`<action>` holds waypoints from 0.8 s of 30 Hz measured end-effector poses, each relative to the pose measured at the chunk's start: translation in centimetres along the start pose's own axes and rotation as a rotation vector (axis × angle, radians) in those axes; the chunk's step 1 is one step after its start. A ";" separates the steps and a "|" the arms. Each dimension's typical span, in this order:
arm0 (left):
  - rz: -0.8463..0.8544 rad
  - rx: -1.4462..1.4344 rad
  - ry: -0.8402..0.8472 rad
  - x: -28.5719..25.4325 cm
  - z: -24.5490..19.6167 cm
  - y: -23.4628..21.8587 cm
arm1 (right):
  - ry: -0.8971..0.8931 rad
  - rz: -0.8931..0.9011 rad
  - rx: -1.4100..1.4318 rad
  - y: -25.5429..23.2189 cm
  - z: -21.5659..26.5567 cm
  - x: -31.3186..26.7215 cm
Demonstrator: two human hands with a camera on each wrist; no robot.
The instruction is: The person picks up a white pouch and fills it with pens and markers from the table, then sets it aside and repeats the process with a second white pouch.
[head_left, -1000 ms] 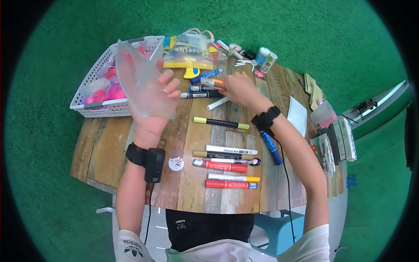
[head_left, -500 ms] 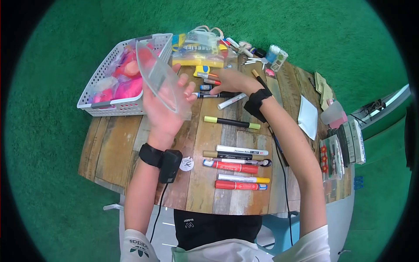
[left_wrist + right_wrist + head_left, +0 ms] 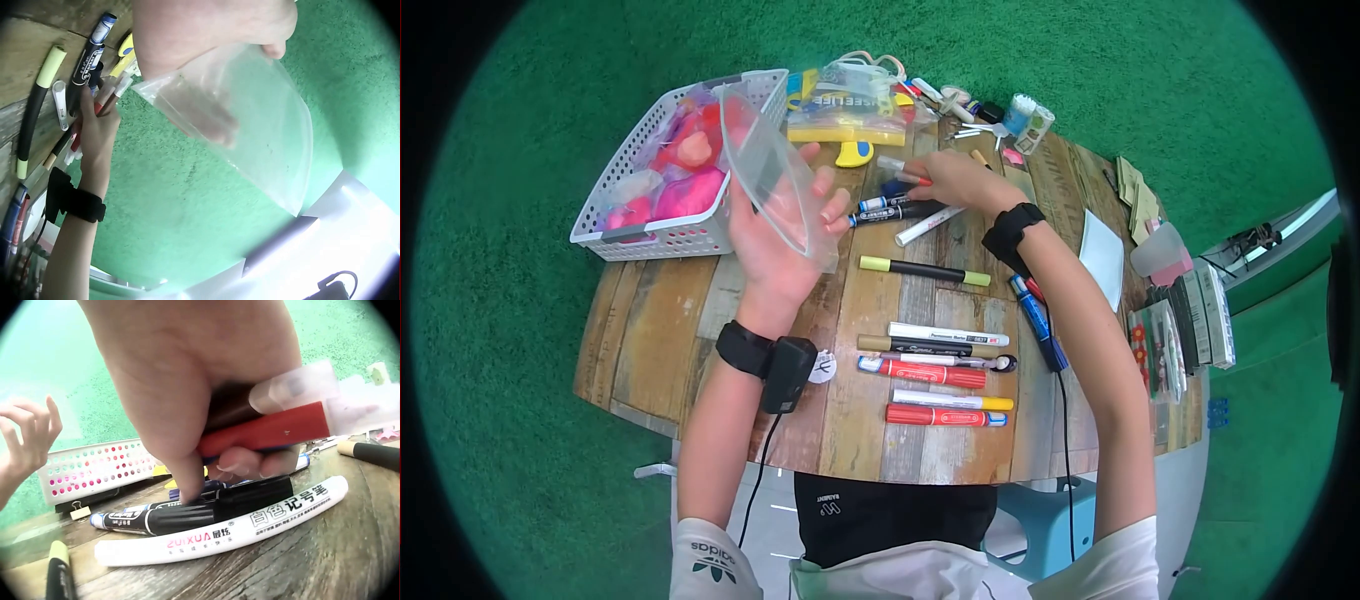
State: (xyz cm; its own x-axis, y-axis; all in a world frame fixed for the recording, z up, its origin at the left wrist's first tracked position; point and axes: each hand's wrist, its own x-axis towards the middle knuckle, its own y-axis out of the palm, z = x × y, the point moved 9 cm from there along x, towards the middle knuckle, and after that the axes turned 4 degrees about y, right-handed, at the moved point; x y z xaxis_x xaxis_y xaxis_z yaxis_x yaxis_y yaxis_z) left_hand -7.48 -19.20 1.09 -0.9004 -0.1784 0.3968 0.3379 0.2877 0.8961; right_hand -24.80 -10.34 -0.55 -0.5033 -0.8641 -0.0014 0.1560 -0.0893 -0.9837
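My left hand (image 3: 780, 235) is palm up with bent fingers, holding a clear plastic pouch (image 3: 765, 165) that also shows in the left wrist view (image 3: 262, 125). Over the far markers, my right hand (image 3: 965, 182) grips a red pen (image 3: 269, 430) and a dark brown one with a clear cap (image 3: 294, 387). Its thumb reaches down to a black marker (image 3: 181, 517), and whether it presses on it I cannot tell. Just below that hand lies a white marker (image 3: 219, 526). A blue marker is partly hidden by the hand.
A white basket (image 3: 685, 240) of pink items stands at the left. Nearer me lie a green-ended black marker (image 3: 925, 271) and a row of several pens. At the back are a zip bag (image 3: 850, 115) and a yellow cutter (image 3: 854, 154); a blue marker (image 3: 1035, 320) lies beside my right forearm.
My right hand has shifted around the far markers, and the black and blue ones there lie at changed angles. The pouch in my left hand has turned slightly, showing its edge.
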 end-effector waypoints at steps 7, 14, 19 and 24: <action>-0.001 -0.006 -0.002 0.0 -0.2 -0.2 | 0.108 0.137 -0.076 0.9 -0.3 -0.7; -0.043 0.011 0.004 -0.1 -0.2 -0.6 | 0.019 0.085 -0.036 0.7 1.7 -4.4; -0.038 0.021 -0.010 -0.1 0.1 -0.6 | 0.032 0.158 0.057 0.4 2.5 -7.2; -0.050 0.079 0.016 -0.3 0.3 -0.1 | 0.031 0.109 0.048 -0.4 2.1 -9.5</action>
State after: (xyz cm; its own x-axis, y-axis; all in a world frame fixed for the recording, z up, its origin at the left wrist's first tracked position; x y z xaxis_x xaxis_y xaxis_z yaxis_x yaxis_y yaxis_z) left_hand -7.30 -18.88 0.80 -0.9110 -0.2094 0.3554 0.2690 0.3516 0.8967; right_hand -18.30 -3.17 0.21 -0.5073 -0.8542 -0.1144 0.2517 -0.0199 -0.9676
